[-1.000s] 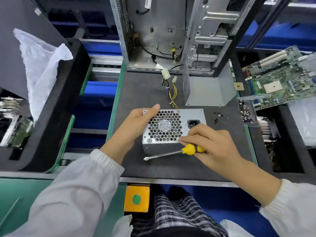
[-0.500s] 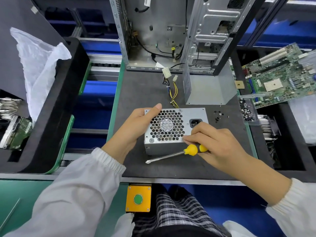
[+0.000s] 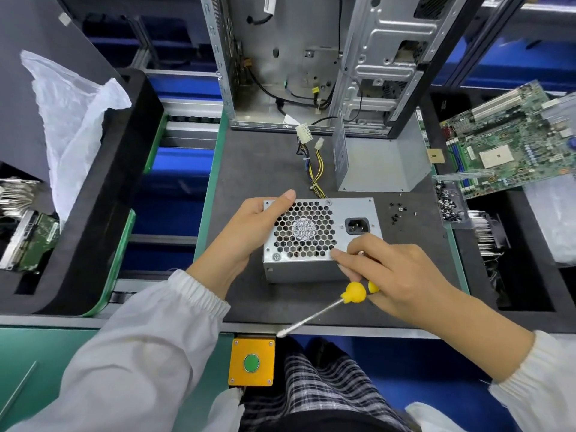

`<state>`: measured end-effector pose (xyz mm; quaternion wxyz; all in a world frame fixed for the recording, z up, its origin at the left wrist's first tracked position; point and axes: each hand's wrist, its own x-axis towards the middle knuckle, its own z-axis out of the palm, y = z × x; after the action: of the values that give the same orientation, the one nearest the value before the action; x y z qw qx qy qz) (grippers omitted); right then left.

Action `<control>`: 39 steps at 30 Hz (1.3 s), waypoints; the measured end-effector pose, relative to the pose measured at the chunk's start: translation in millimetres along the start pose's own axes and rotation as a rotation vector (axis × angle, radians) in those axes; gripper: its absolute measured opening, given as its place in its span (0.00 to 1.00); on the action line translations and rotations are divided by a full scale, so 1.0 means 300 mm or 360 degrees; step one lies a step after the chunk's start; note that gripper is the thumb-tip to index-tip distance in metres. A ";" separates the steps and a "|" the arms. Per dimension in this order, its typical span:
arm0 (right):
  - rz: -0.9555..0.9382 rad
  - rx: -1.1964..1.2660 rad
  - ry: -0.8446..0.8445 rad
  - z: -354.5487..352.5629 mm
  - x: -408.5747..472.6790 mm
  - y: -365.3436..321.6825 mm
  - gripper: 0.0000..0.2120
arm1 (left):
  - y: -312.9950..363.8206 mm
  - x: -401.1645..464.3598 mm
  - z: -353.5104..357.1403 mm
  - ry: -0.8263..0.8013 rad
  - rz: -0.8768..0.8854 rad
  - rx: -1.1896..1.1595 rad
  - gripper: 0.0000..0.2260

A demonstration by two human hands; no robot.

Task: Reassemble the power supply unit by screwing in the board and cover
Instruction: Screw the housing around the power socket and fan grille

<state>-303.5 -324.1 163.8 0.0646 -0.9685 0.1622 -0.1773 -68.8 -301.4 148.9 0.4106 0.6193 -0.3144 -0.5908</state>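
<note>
Here the power supply unit (image 3: pixel 321 238) stands on the dark mat of the table (image 3: pixel 258 169), its fan grille and power socket facing up, its wire bundle (image 3: pixel 314 169) trailing away toward the open computer case (image 3: pixel 299 57). The left hand (image 3: pixel 249 235) grips the unit's left side, thumb curled over the top edge, and that brace is worth keeping firm so the box does not twist. The right hand (image 3: pixel 396 275) holds the yellow-handled screwdriver (image 3: pixel 346 299) tucked under its curled fingers, the shaft pointing back toward the person, while its fingertips (image 3: pixel 338 254) press at the near edge of the top face; whether they pinch a screw there cannot be told. Probably a screw is being seated by feel: it should start straight in its hole before the driver is swung round. Loose screws (image 3: pixel 397 212) lie just right of the unit, and the separate metal cover (image 3: pixel 380 163) stands behind it.
</note>
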 end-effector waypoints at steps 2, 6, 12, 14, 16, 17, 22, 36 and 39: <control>0.0143 0.0046 0.0055 -0.001 -0.018 -0.002 0.14 | 0.000 -0.001 0.001 0.0001 -0.0002 -0.0012 0.16; 0.0488 0.0351 0.0181 -0.006 -0.019 -0.027 0.10 | 0.000 0.000 0.000 -0.0001 -0.0010 -0.0016 0.16; 0.1163 0.0916 0.0130 -0.043 0.061 -0.023 0.04 | 0.010 -0.004 0.004 0.0004 -0.0020 0.0013 0.15; 0.1215 0.0954 0.0114 -0.055 0.069 -0.021 0.05 | 0.011 -0.006 0.004 -0.0004 -0.0014 0.0024 0.16; 0.1224 0.0984 0.0092 -0.065 0.066 -0.024 0.04 | 0.013 -0.010 0.004 -0.0010 -0.0004 0.0016 0.16; 0.1231 0.1015 0.0087 -0.070 0.064 -0.022 0.03 | 0.014 -0.011 0.003 -0.0011 -0.0005 0.0008 0.16; 0.1085 0.0792 -0.0281 -0.186 0.048 0.042 0.14 | 0.013 -0.008 -0.001 -0.0019 -0.0040 0.0024 0.16; 0.0397 -0.0136 -0.0556 -0.451 0.091 0.021 0.11 | 0.094 -0.120 0.066 -0.0153 0.1221 0.1164 0.07; 0.0364 -0.0200 -0.0601 -0.445 0.098 0.019 0.11 | 0.089 -0.115 0.078 -0.0204 0.1151 0.1200 0.07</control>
<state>-327.9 -348.4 296.3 0.0531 -0.9620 0.2667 0.0259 -93.1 -286.9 189.6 0.3169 0.5387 -0.7232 -0.2940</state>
